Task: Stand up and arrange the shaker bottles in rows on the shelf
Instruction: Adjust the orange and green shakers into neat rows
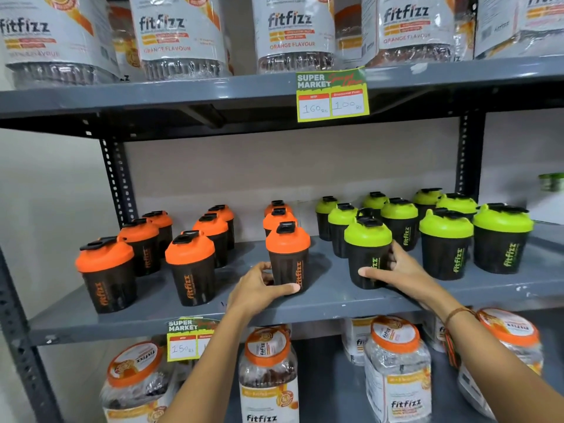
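Shelf: a grey metal middle shelf [305, 303] carries black shaker bottles, all upright.
Orange group: orange-lidded shaker bottles [190, 267] stand on the left and centre in rows running front to back.
Green group: green-lidded shaker bottles [445, 244] stand on the right side, set closer together.
Left hand: the left hand [259, 290] wraps the base of the front orange-lidded bottle [288, 257] at the centre, thumb across the front, fingers curled around its left side; the bottle stands on the shelf near the front edge.
Right hand: the right hand [396, 271] clasps the lower half of the front green-lidded bottle [367, 251], thumb lying across the front, fingers behind on its right side; the bottle stands on the shelf just right of the orange one.
Wrist: a thin brown bracelet [457, 314] circles the right wrist.
Above: wrapped fitfizz jars [180, 38] fill the upper shelf, with a price tag [332, 96] on its edge.
Below: orange-lidded fitfizz jars [396, 367] sit on the lower shelf, beside a second price tag [183, 341].
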Motion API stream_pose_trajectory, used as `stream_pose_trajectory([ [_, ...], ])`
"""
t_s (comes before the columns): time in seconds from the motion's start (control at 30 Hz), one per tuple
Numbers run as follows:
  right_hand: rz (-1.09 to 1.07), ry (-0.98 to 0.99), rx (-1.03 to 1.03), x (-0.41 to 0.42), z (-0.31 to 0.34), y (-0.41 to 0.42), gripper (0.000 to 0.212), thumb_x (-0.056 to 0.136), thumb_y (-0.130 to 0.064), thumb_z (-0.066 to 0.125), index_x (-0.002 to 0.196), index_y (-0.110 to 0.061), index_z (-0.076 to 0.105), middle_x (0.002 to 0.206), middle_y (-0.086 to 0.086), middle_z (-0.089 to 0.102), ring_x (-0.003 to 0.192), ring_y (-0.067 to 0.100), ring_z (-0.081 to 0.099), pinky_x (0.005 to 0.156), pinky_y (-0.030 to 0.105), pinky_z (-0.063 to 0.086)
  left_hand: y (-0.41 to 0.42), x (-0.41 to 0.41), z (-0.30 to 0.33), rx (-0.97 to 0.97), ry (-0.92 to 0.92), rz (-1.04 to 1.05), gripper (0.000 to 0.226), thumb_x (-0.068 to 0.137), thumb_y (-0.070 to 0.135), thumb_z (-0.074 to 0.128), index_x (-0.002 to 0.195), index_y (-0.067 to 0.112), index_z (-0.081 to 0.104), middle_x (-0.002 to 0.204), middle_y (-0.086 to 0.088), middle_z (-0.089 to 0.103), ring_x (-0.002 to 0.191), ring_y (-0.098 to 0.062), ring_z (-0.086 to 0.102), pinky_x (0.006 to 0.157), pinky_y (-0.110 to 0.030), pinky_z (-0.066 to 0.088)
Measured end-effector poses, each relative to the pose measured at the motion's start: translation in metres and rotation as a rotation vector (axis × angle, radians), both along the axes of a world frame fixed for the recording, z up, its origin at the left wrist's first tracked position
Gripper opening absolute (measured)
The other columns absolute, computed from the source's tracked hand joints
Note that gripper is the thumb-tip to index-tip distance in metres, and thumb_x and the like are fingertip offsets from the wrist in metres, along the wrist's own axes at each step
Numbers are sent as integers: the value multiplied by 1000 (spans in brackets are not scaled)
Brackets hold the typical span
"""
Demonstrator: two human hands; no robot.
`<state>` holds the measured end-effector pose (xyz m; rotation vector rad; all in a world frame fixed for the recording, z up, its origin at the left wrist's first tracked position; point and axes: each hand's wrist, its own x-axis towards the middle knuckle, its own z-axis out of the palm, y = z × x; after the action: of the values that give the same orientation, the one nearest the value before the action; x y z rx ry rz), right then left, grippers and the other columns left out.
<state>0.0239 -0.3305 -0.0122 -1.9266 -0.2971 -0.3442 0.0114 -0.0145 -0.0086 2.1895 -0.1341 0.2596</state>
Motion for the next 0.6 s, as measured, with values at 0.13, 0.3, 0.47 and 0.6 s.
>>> stream_pose_trajectory([
  [0.13, 14, 0, -23, 5, 1, 3, 94, 52, -59, 88, 129, -43, 37, 113, -36, 49, 103, -19, 48, 93, 20, 42, -1, -1, -1, 41, -19, 14, 90, 46, 75, 76, 121, 33, 50, 124, 4, 64, 109, -14, 60, 96, -46, 49],
  [0.3, 7, -3, -34, 6, 1, 6, 100, 55, -58, 87, 138, -34, 38, 131, -15, 53, 120, 5, 54, 104, 30, 44, -2, -1, -2, 57, -22, 21, 90, 48, 74, 76, 123, 32, 49, 125, 4, 64, 109, -15, 59, 94, -45, 48],
  [0.47, -26, -9, -68, 7, -1, 6, 102, 50, -68, 85, 135, -37, 38, 129, -14, 56, 123, 10, 56, 104, 34, 47, -1, 0, -2, 67, -23, 8, 86, 50, 74, 75, 122, 33, 49, 124, 4, 65, 109, -14, 60, 95, -46, 48],
  [0.6, -64, -31, -53, 10, -3, 3, 120, 49, -70, 84, 148, -35, 25, 145, -8, 48, 134, 16, 46, 112, 45, 39, -1, -2, -4, 87, -39, 21, 104, 44, 79, 74, 130, 32, 40, 128, 4, 61, 113, -17, 58, 92, -43, 47],
])
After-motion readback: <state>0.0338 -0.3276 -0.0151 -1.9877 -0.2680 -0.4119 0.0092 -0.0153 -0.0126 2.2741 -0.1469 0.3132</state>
